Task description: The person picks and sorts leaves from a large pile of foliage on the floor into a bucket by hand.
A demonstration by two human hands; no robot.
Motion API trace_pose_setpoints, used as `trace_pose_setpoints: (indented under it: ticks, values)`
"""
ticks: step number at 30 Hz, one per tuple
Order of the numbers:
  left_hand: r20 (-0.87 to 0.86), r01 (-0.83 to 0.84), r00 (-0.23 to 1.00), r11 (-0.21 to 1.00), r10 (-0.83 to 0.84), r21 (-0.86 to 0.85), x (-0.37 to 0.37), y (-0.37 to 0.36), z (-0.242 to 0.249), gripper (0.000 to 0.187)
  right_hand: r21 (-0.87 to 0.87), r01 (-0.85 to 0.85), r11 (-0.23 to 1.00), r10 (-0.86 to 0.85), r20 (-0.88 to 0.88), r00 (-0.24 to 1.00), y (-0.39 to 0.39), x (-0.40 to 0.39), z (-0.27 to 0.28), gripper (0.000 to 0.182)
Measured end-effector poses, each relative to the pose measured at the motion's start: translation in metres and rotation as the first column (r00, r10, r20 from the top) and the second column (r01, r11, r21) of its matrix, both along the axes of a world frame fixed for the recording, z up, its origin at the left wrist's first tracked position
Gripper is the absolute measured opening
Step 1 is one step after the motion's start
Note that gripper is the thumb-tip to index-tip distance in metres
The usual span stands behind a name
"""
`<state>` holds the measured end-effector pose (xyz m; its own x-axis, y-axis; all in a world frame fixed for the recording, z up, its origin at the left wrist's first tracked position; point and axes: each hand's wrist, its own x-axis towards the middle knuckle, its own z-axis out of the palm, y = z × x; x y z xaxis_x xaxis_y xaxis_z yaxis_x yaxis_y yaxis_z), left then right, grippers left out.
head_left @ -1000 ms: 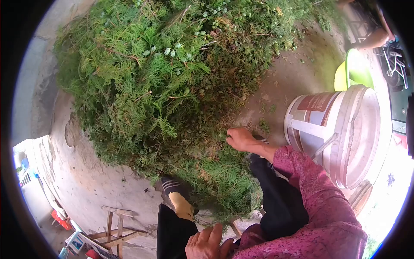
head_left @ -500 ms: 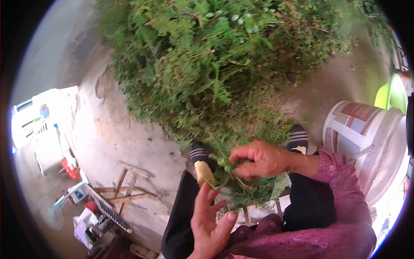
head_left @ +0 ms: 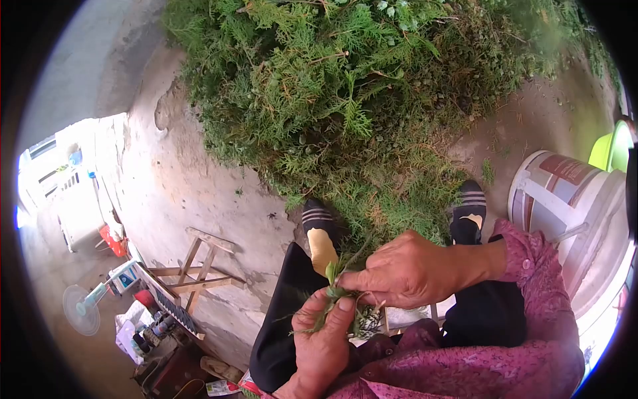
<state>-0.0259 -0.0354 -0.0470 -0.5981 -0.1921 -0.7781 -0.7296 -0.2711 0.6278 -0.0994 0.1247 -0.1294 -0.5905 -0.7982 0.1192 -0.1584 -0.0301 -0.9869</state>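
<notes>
My left hand (head_left: 320, 351) is closed, pinching a small green conifer sprig (head_left: 319, 320) between thumb and fingers over my lap. My right hand (head_left: 415, 269) reaches in from the right and meets it. Its thumb and fingertips are pressed together on the upper part of the same sprig, where a bright leaf tip sticks up. More loose greenery shows below the right hand, partly hidden by it. In front of my feet lies a large heap of cut conifer branches (head_left: 345, 106), with flat, scaly green fronds.
My striped shoes (head_left: 318, 216) stand at the heap's near edge. To the right is a large white bucket (head_left: 555, 206) with a light green basin (head_left: 603, 151) behind it. On the left are a folding wooden stand (head_left: 199, 269), a fan (head_left: 83, 309) and assorted clutter.
My left hand has moved up and closed on the sprig; it was open before. My right hand has come down towards it. The view has shifted slightly.
</notes>
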Motion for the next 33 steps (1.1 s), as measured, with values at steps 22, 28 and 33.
trace_pose_setpoints:
  ticks: [22, 28, 33]
  values:
    - [0.051, 0.399, 0.915, 0.916, -0.401, 0.037, -0.008, -0.002, 0.012, 0.017, -0.488, -0.1, 0.867, 0.418, 0.603, 0.679, -0.003, -0.008, -0.029, 0.025]
    - [0.248, 0.358, 0.882, 0.911, -0.402, 0.205, -0.011, -0.005, 0.014, 0.017, -0.558, -0.12, 0.821, 0.486, 0.574, 0.659, 0.0, -0.006, -0.037, 0.023]
    - [0.232, 0.369, 0.884, 0.91, -0.407, 0.191, -0.02, 0.014, 0.026, 0.01, -0.498, -0.238, 0.834, 0.55, 0.716, 0.429, -0.005, 0.0, -0.039, 0.019]
